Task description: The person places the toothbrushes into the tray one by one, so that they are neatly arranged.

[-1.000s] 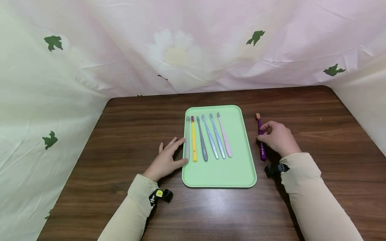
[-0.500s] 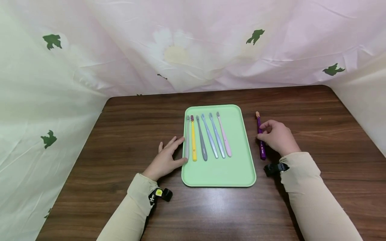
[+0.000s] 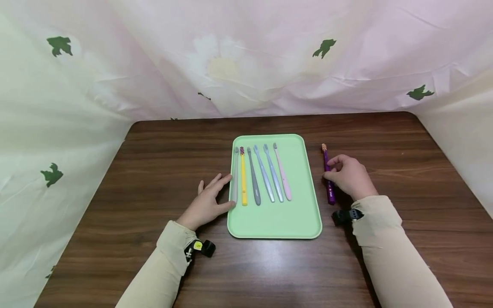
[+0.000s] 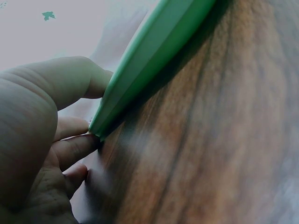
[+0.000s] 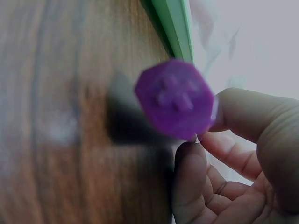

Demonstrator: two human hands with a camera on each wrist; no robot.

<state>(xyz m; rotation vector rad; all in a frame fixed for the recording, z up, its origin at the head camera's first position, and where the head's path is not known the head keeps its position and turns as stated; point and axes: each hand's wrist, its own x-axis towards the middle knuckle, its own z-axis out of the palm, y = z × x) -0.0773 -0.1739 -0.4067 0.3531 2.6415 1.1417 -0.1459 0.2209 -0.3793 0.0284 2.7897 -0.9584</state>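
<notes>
My right hand [image 3: 351, 177] pinches a purple toothbrush [image 3: 331, 193] by its handle between thumb and fingers, to the right of the green tray [image 3: 275, 226]. The butt end of the purple toothbrush [image 5: 175, 98] faces the camera in the right wrist view. My left hand [image 3: 204, 205] rests at the tray's left edge, thumb and fingertips on the rim and fingers spread. On the tray lie a light grey toothbrush [image 3: 236, 177], a yellow toothbrush [image 3: 243, 179], a dark grey toothbrush [image 3: 254, 179], two blue toothbrushes [image 3: 264, 174] and a pink toothbrush [image 3: 283, 175], side by side, heads toward the back.
The brown wooden table [image 3: 154, 162] carries the tray near its middle. Pale fabric [image 3: 250, 55] with green bird shapes hangs behind the table and at both sides. Each wrist wears a small black camera [image 3: 340, 217].
The head view has shifted slightly, so the tray and both hands appear a little further left. Both hands keep their places at the tray and the purple toothbrush.
</notes>
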